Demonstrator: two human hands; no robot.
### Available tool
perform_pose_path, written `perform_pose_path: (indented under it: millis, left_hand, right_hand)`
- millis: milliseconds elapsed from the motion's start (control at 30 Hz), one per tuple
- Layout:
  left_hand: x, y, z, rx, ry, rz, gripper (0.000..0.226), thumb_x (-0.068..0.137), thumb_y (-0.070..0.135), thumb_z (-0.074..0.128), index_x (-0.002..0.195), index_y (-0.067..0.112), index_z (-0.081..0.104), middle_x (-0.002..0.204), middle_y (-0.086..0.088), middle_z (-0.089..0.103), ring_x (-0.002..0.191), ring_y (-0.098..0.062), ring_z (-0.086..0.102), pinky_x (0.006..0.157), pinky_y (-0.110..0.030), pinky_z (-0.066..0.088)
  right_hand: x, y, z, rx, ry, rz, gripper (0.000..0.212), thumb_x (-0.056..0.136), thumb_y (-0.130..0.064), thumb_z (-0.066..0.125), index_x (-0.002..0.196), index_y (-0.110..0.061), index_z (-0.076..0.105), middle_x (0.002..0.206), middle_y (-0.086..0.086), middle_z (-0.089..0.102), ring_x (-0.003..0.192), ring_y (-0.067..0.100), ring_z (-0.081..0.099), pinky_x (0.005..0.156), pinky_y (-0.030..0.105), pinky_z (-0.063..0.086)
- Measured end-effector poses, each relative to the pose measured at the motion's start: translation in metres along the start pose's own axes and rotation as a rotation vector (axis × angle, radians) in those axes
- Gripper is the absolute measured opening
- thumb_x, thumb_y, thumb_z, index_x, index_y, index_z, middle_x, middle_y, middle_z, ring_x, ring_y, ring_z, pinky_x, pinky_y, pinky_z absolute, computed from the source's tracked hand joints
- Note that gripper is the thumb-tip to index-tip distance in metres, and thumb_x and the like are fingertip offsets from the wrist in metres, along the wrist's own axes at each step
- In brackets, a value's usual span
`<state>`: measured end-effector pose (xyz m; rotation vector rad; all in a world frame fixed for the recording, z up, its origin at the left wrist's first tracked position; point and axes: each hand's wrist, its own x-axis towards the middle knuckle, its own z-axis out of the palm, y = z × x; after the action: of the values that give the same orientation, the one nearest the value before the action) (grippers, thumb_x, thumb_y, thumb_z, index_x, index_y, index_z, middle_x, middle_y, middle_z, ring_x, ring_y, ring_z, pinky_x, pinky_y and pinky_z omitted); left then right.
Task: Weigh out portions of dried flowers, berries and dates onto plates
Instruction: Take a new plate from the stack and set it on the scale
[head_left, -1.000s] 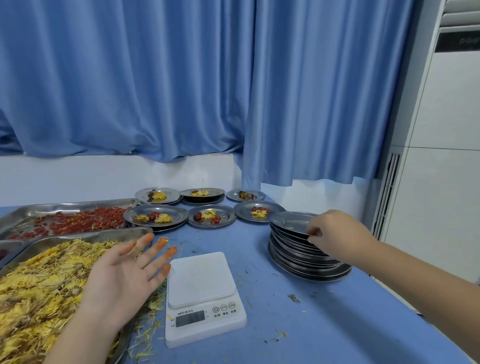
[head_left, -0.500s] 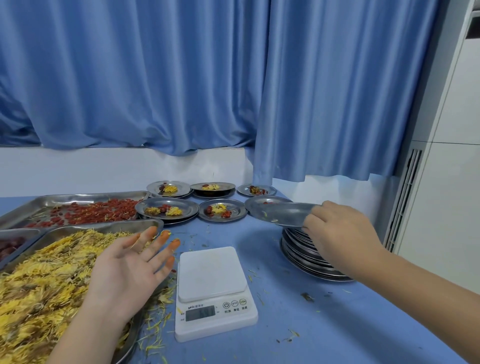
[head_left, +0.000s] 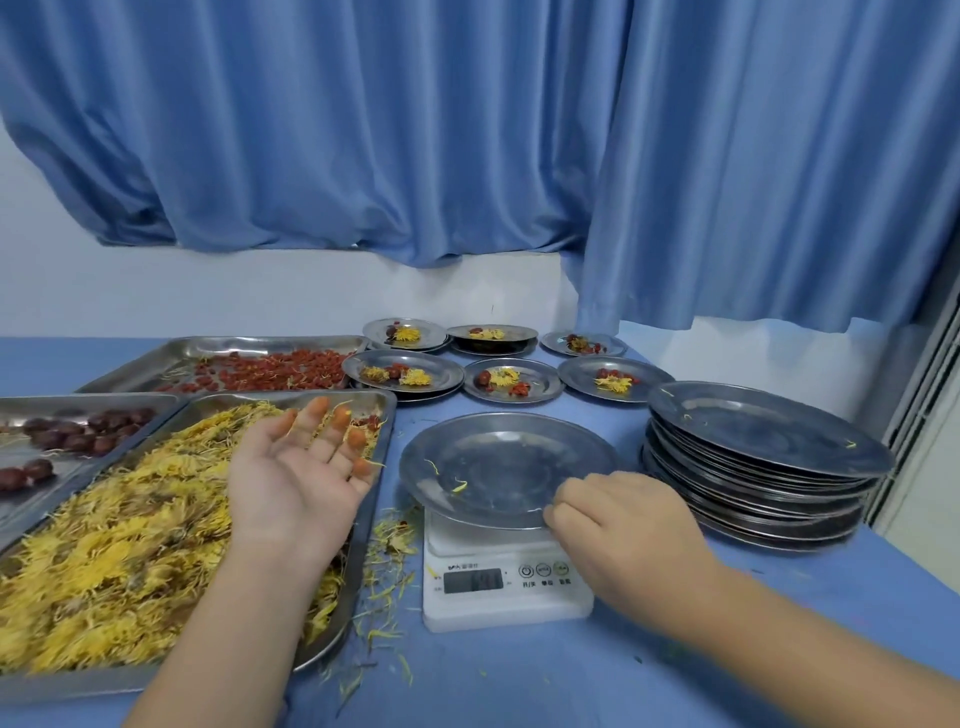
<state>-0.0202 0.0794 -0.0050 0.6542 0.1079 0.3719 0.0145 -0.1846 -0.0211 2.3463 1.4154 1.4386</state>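
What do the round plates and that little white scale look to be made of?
The plate on the scale and the stack look like thin stainless steel: grey, shiny, with dull reflections and fine scuffs. The scale seems to be smooth white plastic, matte, with a dark display window; I cannot be sure of its top.

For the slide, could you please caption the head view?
Right hand sets an empty plate on the scale; left hand hovers open.
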Motion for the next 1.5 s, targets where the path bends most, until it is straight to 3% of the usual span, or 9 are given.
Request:
perform_pose_path:
  millis: [300,400,500,600,733,867,1033,1233,1500]
  left_hand:
    - [-0.003,0.0,0.001,0.009,0.007,0.011,0.025,0.085,0.033,0.05,0.099,0.018,0.064,0.083,-0.001,0.065,0.071,-0.018,0.058,0.065,-0.03,0.043]
    - [-0.002,0.0,0.001,0.017,0.011,0.013,0.025,0.085,0.033,0.05,0.098,0.018,0.065,0.083,0.0,0.065,0.071,-0.018,0.058,0.065,-0.03,0.042]
    - [-0.002,-0.001,0.001,0.03,0.004,0.011,0.024,0.081,0.033,0.052,0.096,0.019,0.065,0.084,0.0,0.065,0.07,-0.018,0.058,0.066,-0.03,0.042]
    - [-0.002,-0.002,0.0,0.042,-0.017,0.007,0.033,0.066,0.034,0.059,0.095,0.018,0.065,0.085,0.0,0.064,0.069,-0.018,0.059,0.065,-0.03,0.043]
    - [-0.001,-0.002,0.0,0.05,-0.018,0.004,0.035,0.064,0.034,0.059,0.095,0.018,0.065,0.085,0.0,0.064,0.068,-0.018,0.058,0.062,-0.03,0.043]
    - [-0.002,-0.003,0.001,0.059,-0.012,0.005,0.035,0.064,0.033,0.06,0.095,0.018,0.066,0.084,-0.001,0.064,0.068,-0.019,0.058,0.064,-0.03,0.041]
    - [-0.003,-0.003,0.003,0.078,-0.012,0.006,0.035,0.064,0.033,0.059,0.096,0.018,0.065,0.086,-0.001,0.063,0.068,-0.018,0.058,0.064,-0.029,0.041]
    - [-0.005,-0.005,0.004,0.096,-0.019,0.001,0.035,0.066,0.033,0.059,0.097,0.018,0.065,0.087,-0.001,0.064,0.069,-0.018,0.058,0.063,-0.029,0.041]
    - [-0.005,-0.005,0.005,0.125,-0.002,0.0,0.025,0.086,0.034,0.049,0.094,0.017,0.066,0.085,0.0,0.064,0.068,-0.017,0.058,0.065,-0.029,0.039]
  right_hand:
    - [-0.003,-0.011,0.014,0.071,-0.105,0.081,0.024,0.052,0.003,0.071,0.066,-0.016,0.066,0.062,-0.002,0.057,0.047,0.019,0.047,0.042,0.027,0.038]
    - [-0.009,-0.015,0.01,0.146,-0.143,0.122,0.003,0.076,-0.013,0.07,0.074,-0.016,0.07,0.071,-0.001,0.063,0.053,0.022,0.057,0.044,0.029,0.045]
    - [-0.019,-0.015,-0.001,0.239,-0.154,0.148,0.023,0.089,-0.027,0.054,0.082,-0.015,0.072,0.079,-0.001,0.066,0.06,0.022,0.062,0.049,0.031,0.05]
    - [-0.033,-0.01,-0.014,0.304,-0.163,0.17,0.026,0.09,-0.031,0.052,0.082,-0.016,0.071,0.076,-0.003,0.062,0.062,0.018,0.059,0.051,0.028,0.047]
    - [-0.046,-0.006,-0.019,0.408,-0.365,0.302,0.031,0.088,-0.051,0.044,0.09,-0.03,0.066,0.063,-0.017,0.053,0.058,0.008,0.054,0.049,0.023,0.045]
    - [-0.051,-0.007,-0.009,0.447,-0.619,0.418,0.05,0.081,-0.073,0.024,0.117,-0.042,0.037,0.067,-0.022,0.041,0.073,0.009,0.051,0.069,0.031,0.047]
    - [-0.051,-0.013,-0.006,0.438,-0.571,0.408,0.048,0.083,-0.071,0.023,0.112,-0.036,0.038,0.076,-0.015,0.053,0.073,0.011,0.052,0.061,0.029,0.041]
    - [-0.041,-0.02,-0.008,0.388,-0.653,0.391,0.044,0.085,-0.072,0.023,0.093,-0.03,0.032,0.081,-0.01,0.055,0.07,0.013,0.045,0.046,0.017,0.017]
    - [-0.042,-0.021,-0.006,0.332,-0.6,0.388,0.055,0.078,-0.077,0.013,0.095,-0.029,0.037,0.08,-0.008,0.056,0.072,0.013,0.052,0.053,0.03,0.029]
